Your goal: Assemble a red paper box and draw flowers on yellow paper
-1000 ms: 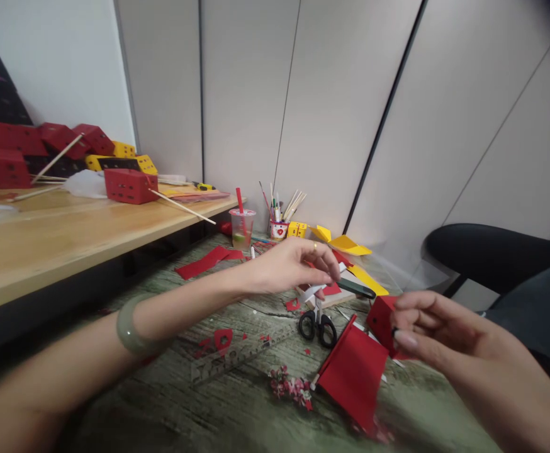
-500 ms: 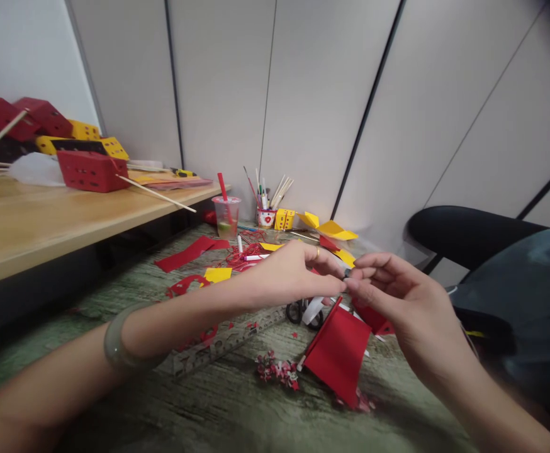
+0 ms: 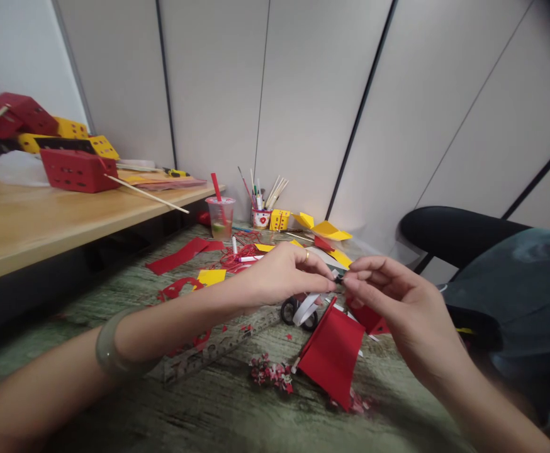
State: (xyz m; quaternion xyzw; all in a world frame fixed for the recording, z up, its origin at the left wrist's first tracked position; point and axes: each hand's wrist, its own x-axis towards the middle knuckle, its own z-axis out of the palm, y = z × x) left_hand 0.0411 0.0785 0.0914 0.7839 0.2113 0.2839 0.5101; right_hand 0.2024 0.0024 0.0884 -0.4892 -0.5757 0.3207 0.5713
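Note:
My left hand (image 3: pixel 287 274), with a ring on one finger, and my right hand (image 3: pixel 398 299) meet fingertip to fingertip above the table. Between them is a small dark piece (image 3: pixel 338 279), pinched from both sides and too small to name. A loop of white tape (image 3: pixel 306 309) shows just below my left fingers, beside the black handles of scissors (image 3: pixel 288 311). Under my hands a folded red paper piece (image 3: pixel 334 352) stands on the table, with a red box (image 3: pixel 368 319) partly hidden behind it. Small pink flowers (image 3: pixel 271 372) lie at its left.
A clear ruler (image 3: pixel 209 353) and red and yellow paper scraps (image 3: pixel 211 277) lie at the left. Farther back stand a cup with a red straw (image 3: pixel 220 218) and a pen holder (image 3: pixel 262 218). A raised wooden shelf (image 3: pixel 81 211) holds red boxes (image 3: pixel 79 170). A black chair (image 3: pixel 449 233) is at the right.
The whole view has shifted slightly. My fingertips have parted a little around the small dark piece, and the white tape loop now hangs rounder under my left fingers.

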